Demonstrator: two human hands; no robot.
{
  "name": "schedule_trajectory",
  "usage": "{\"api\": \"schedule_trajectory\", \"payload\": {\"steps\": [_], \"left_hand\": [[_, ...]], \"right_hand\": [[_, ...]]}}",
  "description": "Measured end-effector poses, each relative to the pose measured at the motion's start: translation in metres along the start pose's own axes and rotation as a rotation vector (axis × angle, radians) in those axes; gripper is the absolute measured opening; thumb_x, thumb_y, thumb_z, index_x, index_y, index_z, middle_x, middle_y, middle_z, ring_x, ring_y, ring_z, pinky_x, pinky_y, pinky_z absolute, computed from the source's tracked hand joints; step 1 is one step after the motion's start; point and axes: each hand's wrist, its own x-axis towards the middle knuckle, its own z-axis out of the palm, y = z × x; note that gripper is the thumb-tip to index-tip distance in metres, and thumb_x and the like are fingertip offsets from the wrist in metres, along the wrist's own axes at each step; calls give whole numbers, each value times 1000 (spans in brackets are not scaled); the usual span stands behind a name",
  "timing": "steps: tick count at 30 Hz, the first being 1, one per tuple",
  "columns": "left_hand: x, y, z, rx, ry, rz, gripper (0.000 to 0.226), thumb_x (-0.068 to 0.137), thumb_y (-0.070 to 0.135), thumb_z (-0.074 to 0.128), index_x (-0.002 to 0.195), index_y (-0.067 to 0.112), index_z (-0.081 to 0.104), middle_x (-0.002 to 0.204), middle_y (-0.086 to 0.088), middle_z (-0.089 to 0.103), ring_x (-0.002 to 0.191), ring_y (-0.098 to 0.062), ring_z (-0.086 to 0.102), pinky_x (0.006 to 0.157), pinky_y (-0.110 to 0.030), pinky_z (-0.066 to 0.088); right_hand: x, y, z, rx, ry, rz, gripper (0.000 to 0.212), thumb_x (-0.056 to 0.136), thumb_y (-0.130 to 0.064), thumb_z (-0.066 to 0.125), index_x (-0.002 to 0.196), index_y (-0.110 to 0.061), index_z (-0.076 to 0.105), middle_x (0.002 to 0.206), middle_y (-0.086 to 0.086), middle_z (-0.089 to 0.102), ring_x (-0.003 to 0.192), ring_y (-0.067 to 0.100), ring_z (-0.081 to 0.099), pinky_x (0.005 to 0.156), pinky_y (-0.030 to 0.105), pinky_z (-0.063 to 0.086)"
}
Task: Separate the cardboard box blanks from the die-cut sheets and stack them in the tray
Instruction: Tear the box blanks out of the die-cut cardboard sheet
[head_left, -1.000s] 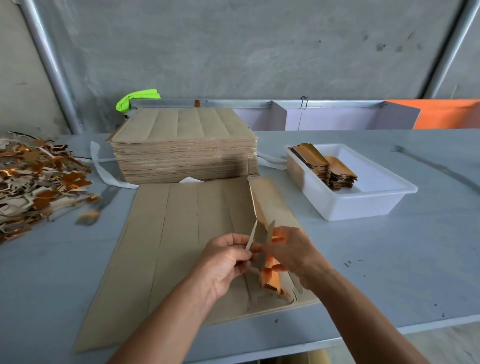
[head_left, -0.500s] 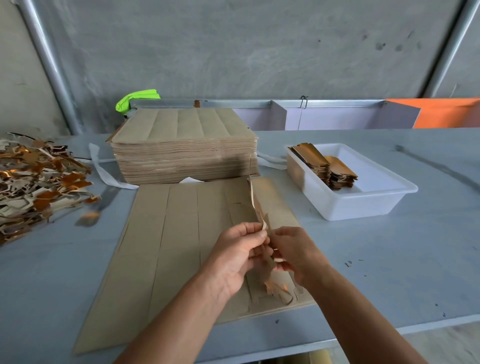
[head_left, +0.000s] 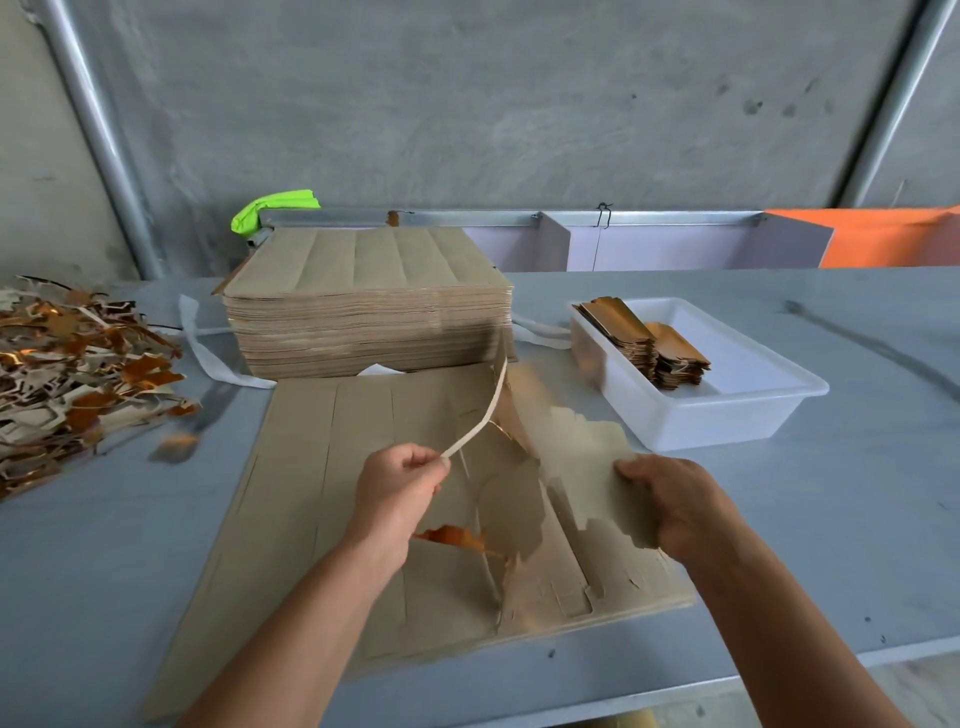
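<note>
Grey worktop (head_left: 779, 545) carries everything. Die-cut sheet (head_left: 332, 493) lies flat under and between both hands: kraft brown, long parallel slits, right portion torn up and ragged with orange-foil underside showing at the tears. Beyond the hands, a tall stack of sheets (head_left: 369, 317), same brown with the same slit lines on top. Scrap pile (head_left: 67, 374) well off to the left of left hand, brown and foil-orange offcuts. White tray (head_left: 727, 415) just beyond right hand, blanks in tray (head_left: 644, 343) stacked at its far-left end, foil face up. Box blank (head_left: 597, 467) is lifted off the sheet, brown side up, jagged die-cut edge, blurred; right hand (head_left: 675, 509) grips its near-right edge, fingers curled round it. Left hand (head_left: 400, 483) is clenched on a thin waste strip (head_left: 483, 415), which arcs up and away toward the stack. Strip and blank are apart, the sheet's torn section between the hands.
</note>
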Motion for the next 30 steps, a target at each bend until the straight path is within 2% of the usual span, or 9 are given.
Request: {"api": "schedule_trajectory", "payload": {"steps": [6,8,10,16,19,21,23,26,30], "left_hand": [[5,-11,6,53,-2,2,25,93,8,51,71,11,64,59,-5,51,47,-16,42,47,-23,38],[7,-7,9,-45,-35,-38,26,95,0,43,76,7,60,67,-8,57,46,-15,47,39,-20,38],[8,-1,12,-123,-77,-58,29,94,-6,36,85,10,58,75,-8,61,42,-11,48,33,-18,31],[13,0,10,-108,-131,-92,39,87,-10,35,92,15,64,76,-3,67,45,-10,45,33,-16,26],[15,-1,14,-104,-205,-125,27,87,-3,44,95,14,64,85,-6,70,51,-12,52,37,-18,27],[20,3,20,-88,-209,-108,10,89,15,55,89,13,65,81,-5,68,51,-12,56,37,-18,29],[28,4,26,15,-175,-64,18,88,31,62,84,14,65,75,0,65,48,-9,56,36,-16,30],[36,1,36,157,-148,-21,13,89,20,63,76,19,61,78,0,68,46,-9,53,34,-13,31],[34,-4,39,-29,-212,-53,21,91,8,58,71,14,61,65,0,65,48,-10,49,35,-13,28]], "right_hand": [[2,1,5,-245,194,-449,58,90,4,36,136,-31,46,111,14,56,70,40,60,37,29,44],[6,-5,14,-555,296,-632,53,85,8,39,125,-17,61,118,18,61,92,41,61,61,39,53],[9,-12,29,-806,343,-732,45,84,7,44,116,-14,67,120,12,63,104,34,58,81,33,44],[24,-15,66,-1105,173,-904,14,89,-8,45,83,-9,57,99,6,63,86,25,56,69,29,42],[25,0,83,-1093,15,-839,25,90,-28,56,108,-12,64,107,4,63,95,24,59,79,29,44],[27,11,91,-1026,-33,-829,29,89,-29,59,113,-15,64,108,3,64,94,20,59,78,26,44],[28,18,94,-980,-65,-829,25,90,-24,59,113,-17,65,107,2,66,90,15,59,77,24,47],[31,20,90,-866,-59,-793,30,89,-12,60,118,-17,66,112,2,67,100,17,60,85,21,46],[33,19,78,-708,23,-694,35,91,-13,59,125,-16,61,117,9,65,102,25,62,89,30,50]]}}
